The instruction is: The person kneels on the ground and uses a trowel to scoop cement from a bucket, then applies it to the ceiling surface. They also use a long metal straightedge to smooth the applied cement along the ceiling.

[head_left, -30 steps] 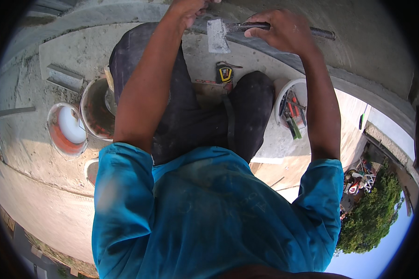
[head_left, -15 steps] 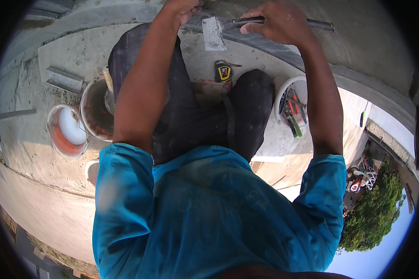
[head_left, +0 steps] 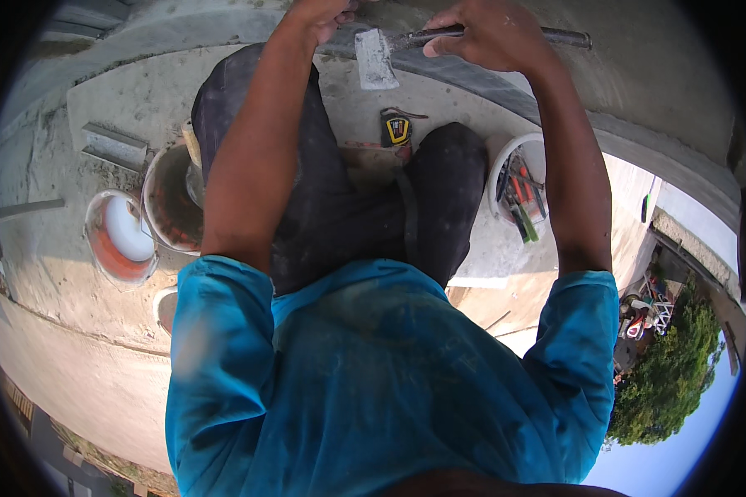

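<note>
Rod and trowel held at the far edge of a concrete ledge

The right hand (head_left: 493, 33) wraps a dark rod (head_left: 564, 37); the left hand (head_left: 319, 12), fingers hidden, meets a flat trowel (head_left: 375, 60). Nearer lies a tape measure (head_left: 397, 130); buckets (head_left: 170, 199) left, a tool bucket (head_left: 518, 186) right.
</note>
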Action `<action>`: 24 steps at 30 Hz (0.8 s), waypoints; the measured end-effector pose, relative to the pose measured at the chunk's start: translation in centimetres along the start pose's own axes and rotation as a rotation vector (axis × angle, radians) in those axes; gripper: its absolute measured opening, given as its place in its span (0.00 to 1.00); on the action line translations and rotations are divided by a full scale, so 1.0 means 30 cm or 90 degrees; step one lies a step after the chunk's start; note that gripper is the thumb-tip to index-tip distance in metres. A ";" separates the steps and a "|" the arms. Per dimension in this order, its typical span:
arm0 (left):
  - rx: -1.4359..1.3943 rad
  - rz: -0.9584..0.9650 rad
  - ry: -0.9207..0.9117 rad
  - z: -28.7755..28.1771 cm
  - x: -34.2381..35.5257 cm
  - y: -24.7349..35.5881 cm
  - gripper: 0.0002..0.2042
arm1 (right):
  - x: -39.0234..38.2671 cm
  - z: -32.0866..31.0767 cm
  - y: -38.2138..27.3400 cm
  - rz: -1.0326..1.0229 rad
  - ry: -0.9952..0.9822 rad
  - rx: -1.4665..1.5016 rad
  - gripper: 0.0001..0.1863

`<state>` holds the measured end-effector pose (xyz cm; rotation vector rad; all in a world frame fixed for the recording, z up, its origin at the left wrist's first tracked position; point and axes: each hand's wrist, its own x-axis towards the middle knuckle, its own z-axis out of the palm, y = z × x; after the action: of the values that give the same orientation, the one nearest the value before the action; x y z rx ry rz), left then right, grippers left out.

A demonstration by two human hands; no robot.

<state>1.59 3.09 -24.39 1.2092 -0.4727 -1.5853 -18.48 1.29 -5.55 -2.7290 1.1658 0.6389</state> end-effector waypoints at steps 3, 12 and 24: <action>0.012 -0.011 -0.011 0.028 -0.009 0.014 0.12 | -0.006 0.004 0.047 0.003 0.033 0.059 0.21; -0.026 0.000 -0.005 0.034 0.000 0.001 0.14 | 0.019 -0.004 0.047 0.042 0.009 0.111 0.19; 0.451 0.394 0.188 -0.019 -0.019 0.005 0.11 | -0.156 0.165 0.011 0.027 0.031 0.008 0.20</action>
<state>2.14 3.69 -24.25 1.5801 -1.1425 -0.6967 -23.28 5.43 -8.05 -2.7317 1.2369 0.5713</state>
